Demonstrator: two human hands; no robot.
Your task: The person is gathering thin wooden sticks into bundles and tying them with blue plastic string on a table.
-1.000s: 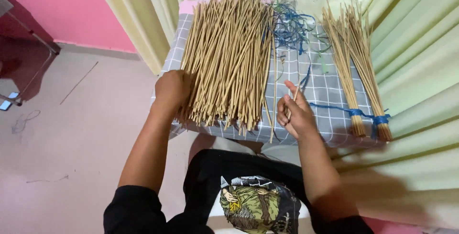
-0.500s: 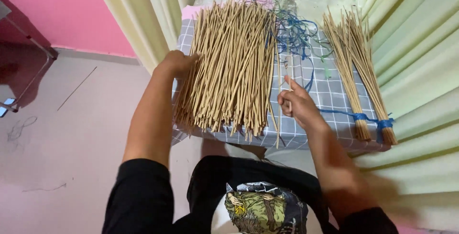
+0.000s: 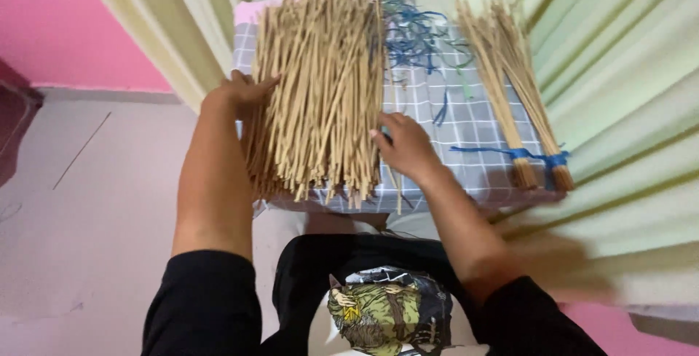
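Both our hands lie open against the big pile of thin tan sticks (image 3: 320, 94); neither one closes around anything. Our left hand (image 3: 244, 92) presses with spread fingers on the left edge of the pile, about halfway along its length. Our right hand (image 3: 404, 143) rests flat on the checked cloth (image 3: 466, 119) at the right edge of the pile, and its fingertips touch the outer sticks near their lower ends. We cannot tell if one loose stick passes under this hand, because the hand covers that place.

Nearest to us we see our black sleeves and the printed front of our shirt. Just above them the low surface begins, covered by the grey and white checked cloth. The pile lies on this cloth, lengthwise away from us, and the near ends of the sticks hang a little over the front edge. A few single sticks stand out from the pile at the lower right.

To the right, well apart from the pile, two smaller bundles of sticks (image 3: 510, 86) lie side by side, each one tied with blue string (image 3: 535, 156) near its near end. Farther back, between the pile and the bundles, loose blue strings (image 3: 415, 32) lie tangled on the cloth. Pale green curtains (image 3: 619, 72) hang at the right and the back, and a pink wall (image 3: 65, 21) is at the far left.
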